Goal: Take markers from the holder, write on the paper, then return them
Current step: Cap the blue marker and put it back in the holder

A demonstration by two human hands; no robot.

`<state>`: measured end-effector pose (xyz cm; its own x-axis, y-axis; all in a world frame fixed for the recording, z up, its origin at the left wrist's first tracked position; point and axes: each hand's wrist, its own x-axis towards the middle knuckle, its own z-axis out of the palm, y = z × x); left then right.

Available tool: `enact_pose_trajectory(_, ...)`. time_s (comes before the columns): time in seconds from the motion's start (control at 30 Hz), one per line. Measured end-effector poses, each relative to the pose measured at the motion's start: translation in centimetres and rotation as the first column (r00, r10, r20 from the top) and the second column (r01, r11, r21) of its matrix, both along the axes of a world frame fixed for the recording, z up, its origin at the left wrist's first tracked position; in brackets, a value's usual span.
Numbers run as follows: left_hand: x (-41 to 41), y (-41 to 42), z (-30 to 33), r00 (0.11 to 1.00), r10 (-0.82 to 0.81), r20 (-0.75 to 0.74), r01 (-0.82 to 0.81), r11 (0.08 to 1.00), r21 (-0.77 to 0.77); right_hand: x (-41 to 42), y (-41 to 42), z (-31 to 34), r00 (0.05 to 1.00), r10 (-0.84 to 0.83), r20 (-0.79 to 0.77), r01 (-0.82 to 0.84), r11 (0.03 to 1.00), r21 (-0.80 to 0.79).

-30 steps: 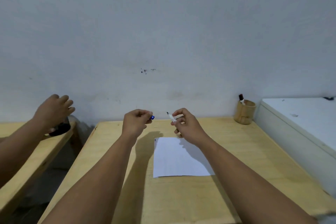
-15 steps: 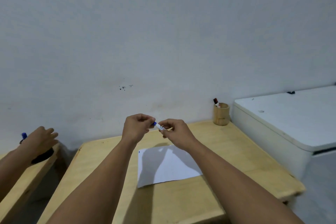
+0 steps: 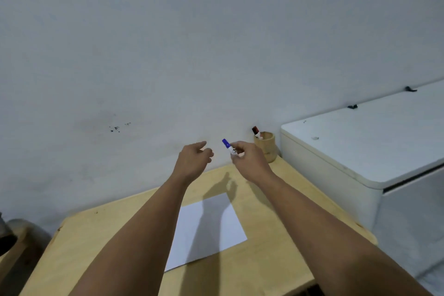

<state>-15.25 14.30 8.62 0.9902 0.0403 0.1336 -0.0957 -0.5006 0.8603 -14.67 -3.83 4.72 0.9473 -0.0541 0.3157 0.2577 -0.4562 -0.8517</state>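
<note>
My right hand (image 3: 249,160) grips a white marker with a blue cap (image 3: 227,146), cap end pointing up and to the left, raised above the far part of the wooden table (image 3: 96,243). My left hand (image 3: 193,160) hovers just left of it, fingers loosely apart and holding nothing. A white sheet of paper (image 3: 216,228) lies flat on the table beneath my forearms. The round wooden holder (image 3: 265,146) stands at the table's far right corner by the wall, with a red-capped marker (image 3: 256,131) sticking out of it.
A white chest-like cabinet (image 3: 365,151) stands right of the table, higher than the tabletop. The grey wall (image 3: 216,43) runs close behind the table. At the far left edge a dark object (image 3: 6,235) sits on a second wooden surface.
The blue cap went from my left hand onto the marker in my right. My left hand has let go and opened. The view swung right, so the other person's hand left the frame.
</note>
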Motion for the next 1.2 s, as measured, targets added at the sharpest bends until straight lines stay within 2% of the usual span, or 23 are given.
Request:
enact_pose_trajectory(0.13,4.7,-4.8,-2.4,0.998,-0.065,0.001,0.064,0.992,0.109,5.6,-5.8,3.0,0.967,-0.236,0.094,0.228,0.970,0.088)
enact_pose_trajectory(0.27,9.3,-9.7,-5.4,0.998,-0.065,0.021,0.062,0.992,0.113,11.0,-9.6,4.8,0.939,-0.314,0.141,0.294,0.945,0.144)
enact_pose_trajectory(0.37,11.8,-12.8,-7.6,0.999,-0.022,0.034,0.019,0.996,0.082,14.1,-10.7,4.2,0.944,-0.307,0.118,0.298,0.951,0.083)
enact_pose_trajectory(0.53,14.6,-15.8,-9.7,0.998,-0.055,0.007,0.054,0.995,0.082,16.9,-11.3,1.1,0.960,-0.277,0.034,0.279,0.958,-0.069)
enact_pose_trajectory(0.7,15.0,-16.7,-10.7,0.998,-0.057,0.041,0.054,0.997,0.060,18.1,-11.5,-1.2,0.965,-0.207,0.163,0.251,0.912,-0.324)
enact_pose_trajectory(0.8,15.1,-16.8,-11.0,0.998,-0.036,0.049,0.034,0.998,0.053,19.0,-11.3,-1.5,0.980,-0.167,0.109,0.198,0.869,-0.454)
enact_pose_trajectory(1.03,15.7,-17.0,-10.7,0.998,-0.006,0.060,0.005,1.000,0.018,20.0,-11.3,-1.1,0.986,-0.160,-0.040,0.118,0.853,-0.508)
enact_pose_trajectory(1.2,15.8,-16.8,-10.5,0.999,-0.006,0.049,0.003,0.999,0.052,20.4,-11.2,-0.7,0.984,-0.132,-0.122,0.082,0.934,-0.348)
